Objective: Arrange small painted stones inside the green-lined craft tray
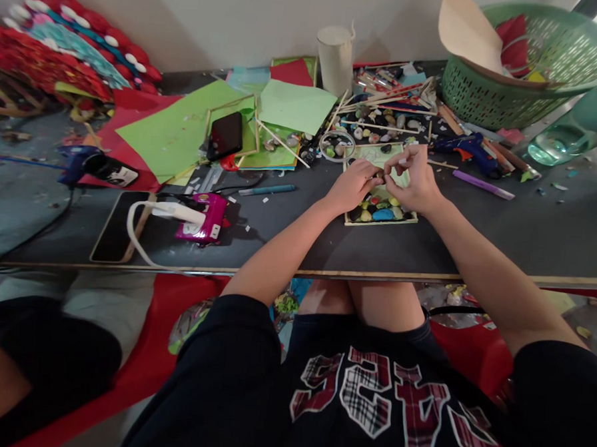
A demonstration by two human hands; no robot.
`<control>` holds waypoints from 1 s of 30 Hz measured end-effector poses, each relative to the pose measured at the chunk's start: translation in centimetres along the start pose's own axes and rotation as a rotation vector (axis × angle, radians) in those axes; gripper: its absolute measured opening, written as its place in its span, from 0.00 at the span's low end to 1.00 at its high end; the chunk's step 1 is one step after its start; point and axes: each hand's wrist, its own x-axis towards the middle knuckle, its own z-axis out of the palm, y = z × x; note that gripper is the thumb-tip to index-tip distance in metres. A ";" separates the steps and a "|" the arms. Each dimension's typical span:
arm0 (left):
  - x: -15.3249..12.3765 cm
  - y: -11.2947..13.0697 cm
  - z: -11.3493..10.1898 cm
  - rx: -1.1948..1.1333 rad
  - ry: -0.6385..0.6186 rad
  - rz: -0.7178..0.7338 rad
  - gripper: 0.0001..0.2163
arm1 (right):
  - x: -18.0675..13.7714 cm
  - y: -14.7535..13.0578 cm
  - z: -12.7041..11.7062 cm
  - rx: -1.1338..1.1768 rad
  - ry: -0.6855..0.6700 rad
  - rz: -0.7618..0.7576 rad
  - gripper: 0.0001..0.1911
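My left hand (353, 186) and my right hand (417, 181) meet fingertip to fingertip over a small panel edged with sticks (351, 223). Between the pinched fingers is a tiny dark brown piece that looks like a pebble (380, 176); the fingers partly cover it. A small whitish bit (402, 161) shows at my right fingers. Coloured stones fill the panel's near part, among them a blue stone (383, 215) and a yellow stone (365, 216). Its far part shows pale green, with a dark stone (385, 149) on it. My hands hide the middle of the panel.
Behind the panel lie a tape roll (337, 145), loose pebbles (378, 133) and thin sticks. A blue glue gun (475, 153), purple strip (483, 184) and green basket (485, 100) are rightward. Leftward are a pink power adapter (211, 219), a phone (120, 231) and another person's leg.
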 end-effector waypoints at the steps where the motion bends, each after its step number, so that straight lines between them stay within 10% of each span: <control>1: 0.0 0.0 0.0 0.002 -0.001 0.004 0.33 | 0.0 0.0 0.0 -0.004 0.001 -0.002 0.19; 30: 0.0 -0.5 0.5 -0.031 0.116 0.029 0.28 | 0.1 1.6 1.6 -0.108 0.072 -0.220 0.13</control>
